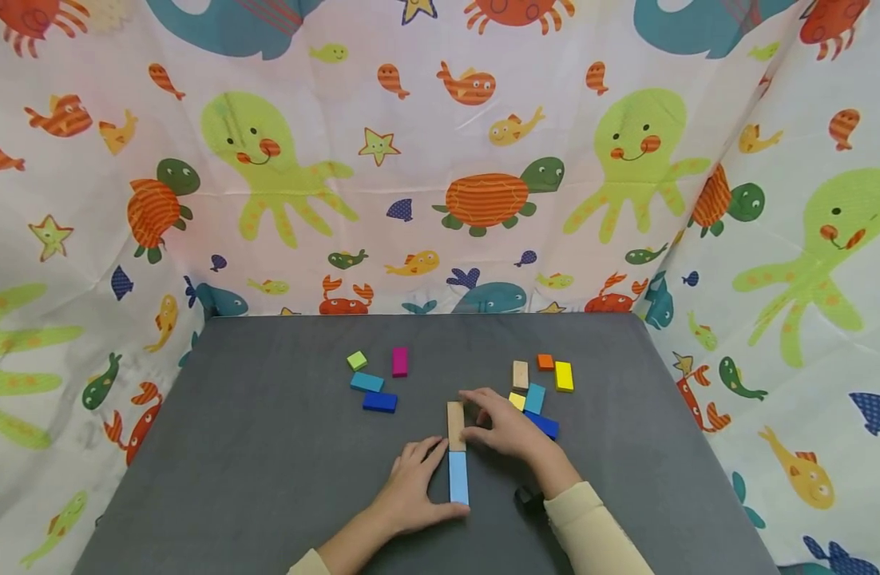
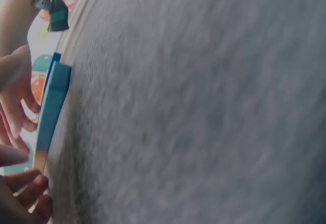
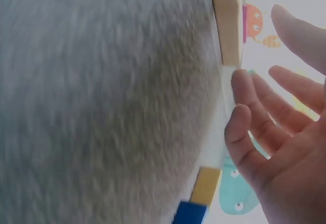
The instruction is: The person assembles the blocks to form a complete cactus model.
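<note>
A light blue block (image 1: pixel 457 479) and a plain wooden block (image 1: pixel 456 426) lie end to end in a line on the grey table. My left hand (image 1: pixel 414 491) spreads along their left side, its thumb at the near end of the light blue block and its fingertips close to where the blocks meet. On the other side, my right hand (image 1: pixel 505 423) has thumb and forefinger apart beside the wooden block. The right wrist view has the right fingers (image 3: pixel 260 104) loosely spread near that wooden block's end.
At the back left are a green cube (image 1: pixel 357 361), a magenta block (image 1: pixel 400 362), a teal block (image 1: pixel 366 382) and a dark blue block (image 1: pixel 379 402). Several more blocks, including a yellow one (image 1: pixel 564 377) and an orange one (image 1: pixel 545 362), lie beyond the right hand. A patterned curtain (image 1: pixel 411 176) surrounds the table.
</note>
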A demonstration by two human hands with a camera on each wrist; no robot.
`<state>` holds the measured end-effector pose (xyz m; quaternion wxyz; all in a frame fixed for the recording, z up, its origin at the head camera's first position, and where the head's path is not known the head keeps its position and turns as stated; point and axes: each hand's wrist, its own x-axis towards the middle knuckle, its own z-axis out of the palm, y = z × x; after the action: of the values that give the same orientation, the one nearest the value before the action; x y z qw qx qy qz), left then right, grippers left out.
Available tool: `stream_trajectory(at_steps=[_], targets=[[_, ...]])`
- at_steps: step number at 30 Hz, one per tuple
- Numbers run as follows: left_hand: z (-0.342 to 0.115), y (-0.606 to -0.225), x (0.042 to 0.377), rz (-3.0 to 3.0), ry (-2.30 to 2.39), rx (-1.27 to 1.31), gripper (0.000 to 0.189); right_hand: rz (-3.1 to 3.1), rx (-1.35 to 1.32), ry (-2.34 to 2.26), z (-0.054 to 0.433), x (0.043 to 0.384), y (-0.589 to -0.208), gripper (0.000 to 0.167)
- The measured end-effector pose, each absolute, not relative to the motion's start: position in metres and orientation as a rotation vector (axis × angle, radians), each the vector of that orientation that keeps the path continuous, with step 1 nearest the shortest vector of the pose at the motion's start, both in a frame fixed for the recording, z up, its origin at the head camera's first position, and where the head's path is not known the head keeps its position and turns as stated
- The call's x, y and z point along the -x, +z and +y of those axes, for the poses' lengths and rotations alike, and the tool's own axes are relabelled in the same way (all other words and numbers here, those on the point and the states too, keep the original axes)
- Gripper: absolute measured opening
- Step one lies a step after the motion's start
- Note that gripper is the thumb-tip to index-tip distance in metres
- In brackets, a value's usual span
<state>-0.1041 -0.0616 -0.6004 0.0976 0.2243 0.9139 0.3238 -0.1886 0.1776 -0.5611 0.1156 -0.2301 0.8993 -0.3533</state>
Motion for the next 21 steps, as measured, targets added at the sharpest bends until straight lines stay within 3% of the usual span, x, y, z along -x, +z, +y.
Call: stream_trajectory(at_steps=[7, 21], targets=[[-0.063, -0.600, 0.119, 2.786, 1.025, -0.796, 0.074, 2.755, 0.611, -1.066, 0.192, 0.191, -0.560, 0.051], [-0.055, -0.598, 0.131, 2.808, 0.719, -0.850, 0.063, 2.948, 0.314, -1.015, 0.227, 0.192, -0.557, 0.049]])
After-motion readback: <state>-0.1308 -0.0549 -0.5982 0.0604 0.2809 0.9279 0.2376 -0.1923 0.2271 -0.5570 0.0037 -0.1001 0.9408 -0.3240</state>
